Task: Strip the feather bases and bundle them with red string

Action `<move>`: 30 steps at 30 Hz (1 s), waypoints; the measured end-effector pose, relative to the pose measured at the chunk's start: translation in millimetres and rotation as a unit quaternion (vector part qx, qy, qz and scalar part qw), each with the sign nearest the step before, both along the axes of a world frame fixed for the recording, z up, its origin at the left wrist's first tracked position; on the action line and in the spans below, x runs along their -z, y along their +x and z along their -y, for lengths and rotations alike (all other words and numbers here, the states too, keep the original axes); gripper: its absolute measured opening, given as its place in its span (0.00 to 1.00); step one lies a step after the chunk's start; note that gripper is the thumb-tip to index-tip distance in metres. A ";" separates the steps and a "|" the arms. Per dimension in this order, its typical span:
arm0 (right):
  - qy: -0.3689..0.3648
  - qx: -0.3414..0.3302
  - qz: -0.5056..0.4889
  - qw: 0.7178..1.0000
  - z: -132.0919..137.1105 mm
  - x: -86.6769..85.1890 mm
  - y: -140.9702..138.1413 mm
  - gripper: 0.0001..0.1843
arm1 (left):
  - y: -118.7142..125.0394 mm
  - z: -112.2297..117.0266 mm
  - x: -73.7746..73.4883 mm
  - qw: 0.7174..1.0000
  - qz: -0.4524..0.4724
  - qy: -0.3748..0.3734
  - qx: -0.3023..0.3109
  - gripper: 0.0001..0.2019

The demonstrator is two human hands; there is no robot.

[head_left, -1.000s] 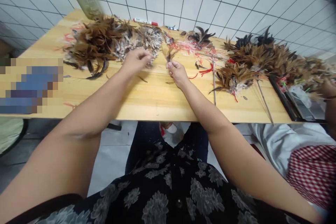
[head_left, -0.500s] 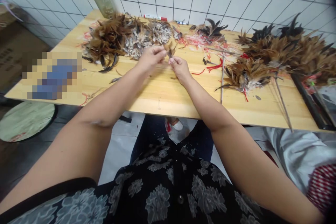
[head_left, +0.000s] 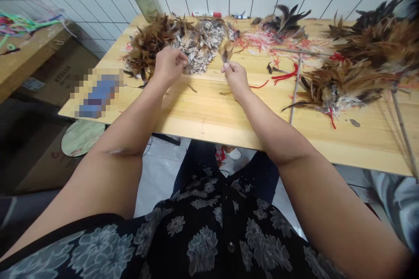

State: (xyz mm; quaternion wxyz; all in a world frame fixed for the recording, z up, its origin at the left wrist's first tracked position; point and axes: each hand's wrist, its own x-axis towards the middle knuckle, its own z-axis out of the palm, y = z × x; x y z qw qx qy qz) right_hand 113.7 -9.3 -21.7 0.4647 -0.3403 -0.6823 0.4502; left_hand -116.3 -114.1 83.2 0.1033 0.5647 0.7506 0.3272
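Observation:
A small bunch of brown feathers (head_left: pixel 226 52) stands upright, pinched at its base between the thumb and fingers of my right hand (head_left: pixel 237 80). My left hand (head_left: pixel 169 66) is at the front edge of a heap of feathers, its fingers curled together; whether anything is between them is hidden. The heap's left part holds brown feathers (head_left: pixel 144 43), and its right part holds grey-white feathers (head_left: pixel 206 41). Both hands are above the wooden table (head_left: pixel 209 115), apart from each other.
Brown feather bundles (head_left: pixel 347 83) lie at the right with thin sticks (head_left: pixel 296 89). Red cords (head_left: pixel 284 75) and a dark feather tuft (head_left: pixel 288 19) lie nearer the middle. A red-and-white marker (head_left: pixel 206 14) rests by the tiled wall. A blurred-out blue object (head_left: pixel 98 96) lies at left.
My left hand has moved left, away from the right hand, to the feather heap. The right hand still holds the small feather bunch. The view has shifted left.

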 end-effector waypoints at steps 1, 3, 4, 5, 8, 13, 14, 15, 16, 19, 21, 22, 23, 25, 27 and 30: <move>-0.009 0.012 -0.001 1.000 2.3 -1.9 0.1 0.27 | 0.8 -6.1 -2.5 1.000 -0.013 0.002 -0.013 0.16; -0.020 0.033 -0.014 0.999 6.9 -6.8 2.0 0.29 | 1.7 -19.3 -6.2 0.998 -0.035 -0.001 -0.053 0.18; -0.016 0.038 -0.023 0.999 8.6 -9.1 3.6 0.29 | 2.1 -25.5 -7.0 0.997 -0.044 -0.005 -0.069 0.19; -0.012 0.042 -0.032 0.999 9.7 -11.1 5.3 0.30 | 2.7 -31.1 -7.0 0.995 -0.053 -0.011 -0.081 0.19; -0.015 0.046 -0.041 0.998 10.1 -12.9 10.4 0.28 | 6.7 -43.5 -2.8 0.992 -0.079 -0.036 -0.092 0.16; -0.023 0.029 0.009 0.999 10.6 -8.1 15.5 0.24 | 11.4 -55.6 9.7 0.988 -0.111 -0.078 -0.079 0.05; -0.020 0.025 0.015 0.999 11.7 -7.1 16.4 0.23 | 10.3 -57.4 12.6 0.988 -0.108 -0.086 -0.073 0.05; -0.016 0.022 0.018 0.999 13.1 -6.3 17.4 0.22 | 8.3 -59.0 15.7 0.988 -0.101 -0.091 -0.066 0.05; -0.012 0.020 0.019 1.000 14.6 -5.4 18.4 0.22 | 5.6 -60.1 18.9 0.990 -0.093 -0.091 -0.059 0.04; 0.002 0.016 0.017 1.000 18.3 -3.4 21.8 0.21 | -3.9 -59.7 26.8 0.995 -0.065 -0.063 -0.037 0.03; 0.013 0.013 0.019 1.000 19.3 -2.4 23.9 0.21 | -8.1 -55.2 27.5 0.997 -0.051 -0.043 -0.024 0.08; 0.017 0.013 0.022 1.000 19.4 -2.1 24.9 0.21 | -9.0 -51.7 25.9 0.998 -0.045 -0.035 -0.018 0.10; 0.020 0.013 0.026 0.999 19.3 -2.0 25.8 0.21 | -8.9 -47.6 23.1 0.999 -0.037 -0.030 -0.013 0.13; 0.023 0.017 0.034 0.999 19.2 -2.5 27.2 0.23 | -6.9 -39.0 15.4 1.000 -0.010 -0.016 -0.006 0.16; 0.022 0.023 0.038 0.999 19.6 -4.0 28.1 0.23 | -4.2 -32.1 8.4 0.999 0.038 0.006 -0.007 0.18; 0.014 0.028 0.036 0.999 21.2 -6.8 29.2 0.22 | -1.4 -29.0 6.1 0.984 0.178 0.018 0.018 0.21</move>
